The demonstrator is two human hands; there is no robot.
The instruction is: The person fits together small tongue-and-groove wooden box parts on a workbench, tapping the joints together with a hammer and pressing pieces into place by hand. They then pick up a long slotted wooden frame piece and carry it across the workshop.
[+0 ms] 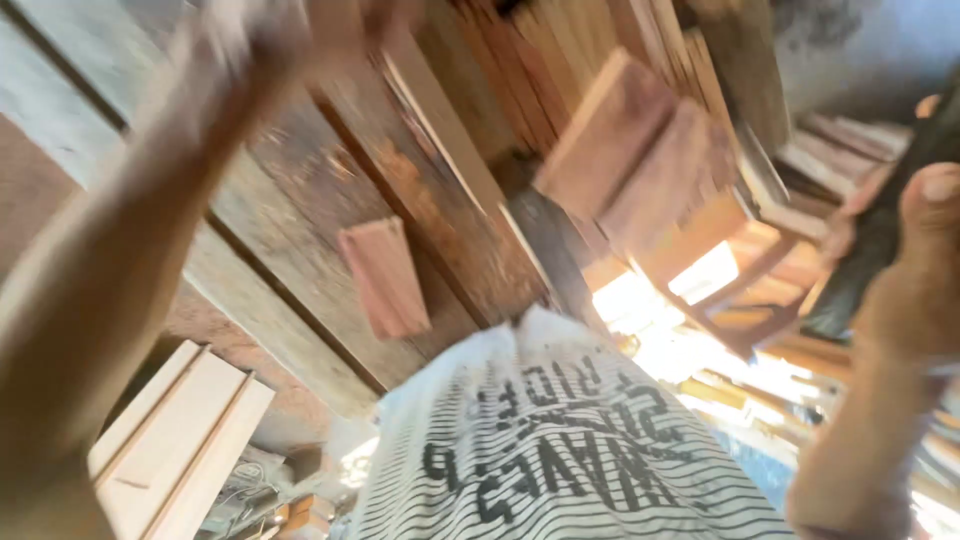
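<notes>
Striped shirt (pixel 560 450), right hand (pixel 915 270) gripping dark tool (pixel 880 220), left hand (pixel 270 40) blurred

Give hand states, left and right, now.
Left hand: blurred at the top edge, cannot tell.
Right hand: closed on a dark object.

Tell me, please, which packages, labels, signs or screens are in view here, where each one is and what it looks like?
No package, sign or screen shows.
Printed shirt: bottom centre, white cloth with thin dark stripes and large dark lettering, seen upside down.
Dark flat object: far right, at the right hand; too blurred to tell whether it is a screen.
</notes>
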